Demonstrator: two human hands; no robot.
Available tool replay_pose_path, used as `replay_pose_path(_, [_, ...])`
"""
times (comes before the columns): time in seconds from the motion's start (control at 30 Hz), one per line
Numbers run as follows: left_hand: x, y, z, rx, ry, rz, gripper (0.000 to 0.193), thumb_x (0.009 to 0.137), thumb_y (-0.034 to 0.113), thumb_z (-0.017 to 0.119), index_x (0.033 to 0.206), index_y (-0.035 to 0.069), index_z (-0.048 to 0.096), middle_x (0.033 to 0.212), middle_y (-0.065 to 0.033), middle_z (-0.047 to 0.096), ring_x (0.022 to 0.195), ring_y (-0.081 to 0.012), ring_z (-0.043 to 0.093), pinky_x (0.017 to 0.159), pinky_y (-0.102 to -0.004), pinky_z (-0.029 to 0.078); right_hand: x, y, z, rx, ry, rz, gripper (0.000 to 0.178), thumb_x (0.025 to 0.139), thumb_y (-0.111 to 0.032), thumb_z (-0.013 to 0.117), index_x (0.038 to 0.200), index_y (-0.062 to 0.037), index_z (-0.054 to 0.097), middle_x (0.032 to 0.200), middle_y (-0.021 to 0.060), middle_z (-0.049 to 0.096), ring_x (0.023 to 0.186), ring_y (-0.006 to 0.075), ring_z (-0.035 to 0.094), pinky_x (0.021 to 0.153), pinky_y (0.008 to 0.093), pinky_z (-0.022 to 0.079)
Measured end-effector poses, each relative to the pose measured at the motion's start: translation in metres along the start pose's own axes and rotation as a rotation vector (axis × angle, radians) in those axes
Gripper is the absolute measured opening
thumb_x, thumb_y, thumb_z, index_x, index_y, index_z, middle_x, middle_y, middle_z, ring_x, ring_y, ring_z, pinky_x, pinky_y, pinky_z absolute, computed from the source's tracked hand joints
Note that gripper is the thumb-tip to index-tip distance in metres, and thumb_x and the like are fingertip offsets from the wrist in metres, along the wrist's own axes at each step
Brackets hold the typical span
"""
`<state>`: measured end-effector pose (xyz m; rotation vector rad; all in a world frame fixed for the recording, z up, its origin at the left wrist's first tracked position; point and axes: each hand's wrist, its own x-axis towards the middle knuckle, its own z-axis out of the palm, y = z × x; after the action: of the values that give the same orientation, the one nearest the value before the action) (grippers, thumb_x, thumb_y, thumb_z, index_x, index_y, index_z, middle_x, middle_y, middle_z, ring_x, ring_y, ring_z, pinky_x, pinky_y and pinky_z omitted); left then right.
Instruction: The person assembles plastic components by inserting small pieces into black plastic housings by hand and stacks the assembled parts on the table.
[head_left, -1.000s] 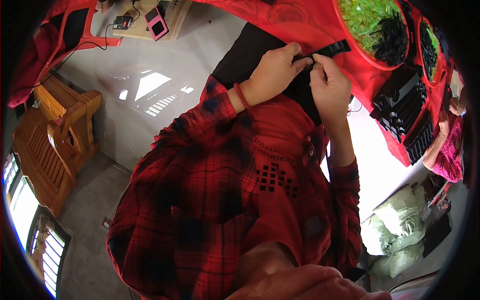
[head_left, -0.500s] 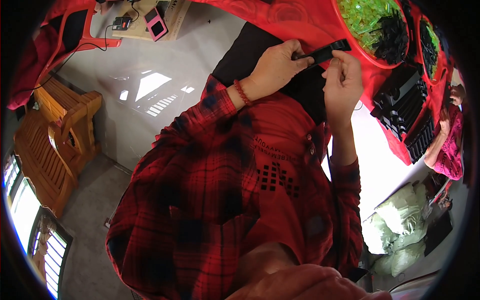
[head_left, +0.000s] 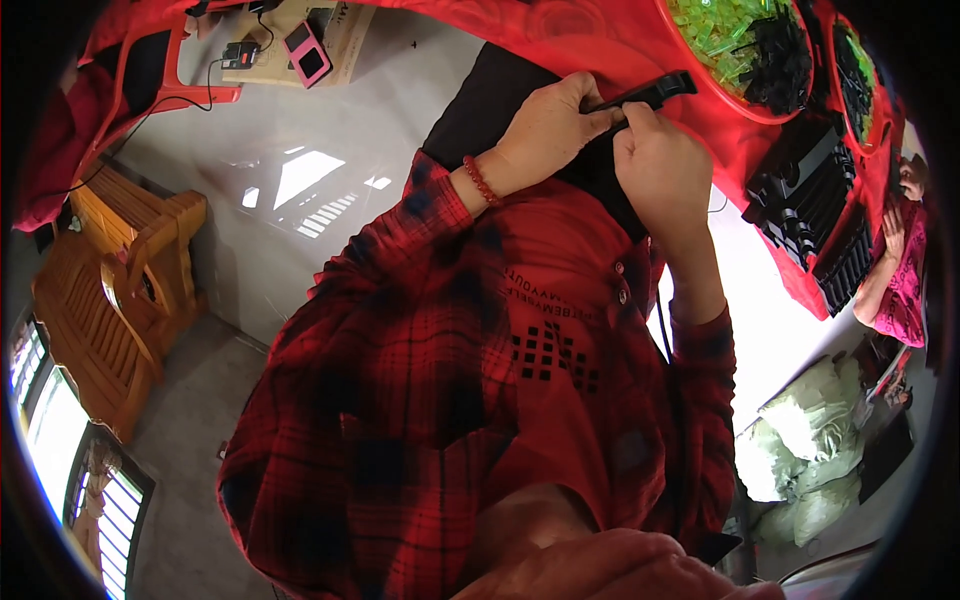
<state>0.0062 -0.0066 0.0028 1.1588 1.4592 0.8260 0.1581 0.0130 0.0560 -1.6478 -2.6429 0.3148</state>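
Observation:
My left hand is closed in a pinch on a long, narrow black plastic part, which slants up to the right above my dark-clothed lap. At its far right end the part has a raised, curved tip. My right hand is curled against the near side of the same part, close to the left fingertips. Its own fingertips are hidden, so what they pinch cannot be made out. Up and to the right stands a red basin with yellow-green translucent pieces and thin black pieces.
Black ribbed parts lie in rows on the red-covered table, right of my hands. Beyond is a second basin. Another person's arm reaches in at far right. Pale sacks and a wooden bench stand on the floor.
My right hand has moved left and slightly down along the black part, from near its tip to its middle, and its fingers are curled tighter. The left hand keeps its hold.

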Motion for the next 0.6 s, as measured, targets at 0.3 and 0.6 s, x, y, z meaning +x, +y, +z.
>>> replay_pose_path(0.3, [-0.001, -0.004, 0.006, 0.019, 0.04, 0.048, 0.022, 0.09, 0.019, 0.073, 0.092, 0.0, 0.061, 0.075, -0.0066, 0.064, 0.067, -0.0107, 0.06, 0.061, -0.0283, 0.049, -0.002, 0.01, 0.024, 0.763, 0.1, 0.353, 0.02, 0.087, -0.012, 0.063, 0.104, -0.0049, 0.071, 0.076, 0.0188, 0.067, 0.069, 0.0324, 0.068, 0.063, 0.0397, 0.052])
replay_pose_path(0.6, [-0.004, -0.006, 0.004, 0.014, 0.039, 0.042, 0.02, 0.09, 0.016, 0.069, 0.097, -0.002, 0.063, 0.075, -0.009, 0.066, 0.068, -0.0131, 0.063, 0.065, -0.0287, 0.051, -0.001, 0.008, 0.022, 0.655, 0.127, 0.301, 0.02, 0.087, -0.011, 0.063, 0.103, -0.0041, 0.07, 0.076, 0.0191, 0.067, 0.069, 0.0331, 0.068, 0.063, 0.0406, 0.053])
